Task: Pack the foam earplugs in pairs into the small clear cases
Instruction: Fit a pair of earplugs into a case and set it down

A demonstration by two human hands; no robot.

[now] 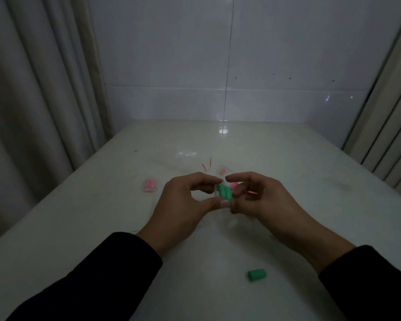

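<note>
Above the middle of the white table [102, 228], both hands hold one small clear case with two green earplugs [225, 191] in it. My left hand [183, 205] pinches the case between thumb and fingers. My right hand [262, 198] pinches its right side with curled fingers. A loose green earplug [256, 274] lies on the table near me. To the left sits a clear case with pink earplugs [150, 185]. Another case with a pink earplug [222, 171] stands just behind my hands. More pink foam [234, 185] shows between my fingers, partly hidden.
Curtains hang at the left [33, 89] and right [391, 135] of the table. A white tiled wall [218, 66] closes the far edge. Two thin red strips [206, 164] lie behind the cases. The light is dim.
</note>
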